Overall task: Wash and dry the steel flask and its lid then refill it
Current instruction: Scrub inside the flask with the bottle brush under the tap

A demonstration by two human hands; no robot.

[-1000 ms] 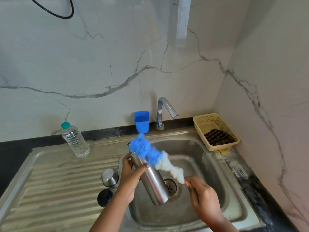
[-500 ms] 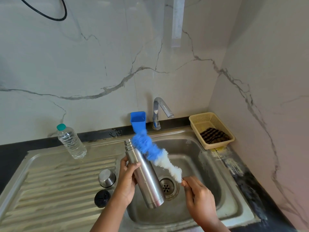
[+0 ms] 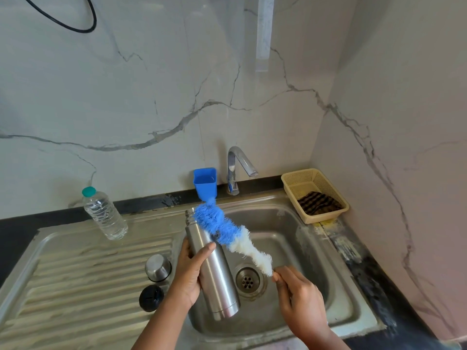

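Two hands worked over the sink (image 3: pixel 336 281), seen from the head camera, the only view. Left hand (image 3: pixel 188 274) gripped the flask (image 3: pixel 214 271) around its middle, thumb across the front, fingers curled behind. Flask: plain brushed steel, cylindrical, narrower threaded neck at top, mouth uncovered; held tilted, neck toward the rear left, base toward the camera, above the basin just left of the drain (image 3: pixel 247 280). Surface looked smooth with a dull sheen; a seam ring showed near the base. No brand, label or writing legible on it.

Right hand (image 3: pixel 300 296) pinched the lower end of the brush (image 3: pixel 227 231) between thumb and curled fingers; the handle itself was hidden in the grip. Brush bristles were blue at the upper part, white at the lower part. Its blue end lay against the flask neck, beside the mouth; whether it entered the mouth could not be told.

Steel cap (image 3: pixel 158 267) stood on the ribbed drainboard (image 3: pixel 75 286), just left of the left hand. Black lid (image 3: pixel 151 298) lay in front of it, close by. Water bottle (image 3: pixel 104 214), clear with a green cap, stood farther back on the drainboard; no label readable. Blue cup (image 3: pixel 205 183) sat behind the sink, beside the tap (image 3: pixel 236 170). Basket (image 3: pixel 316 195) at rear right held a dark striped cloth (image 3: pixel 319 202).
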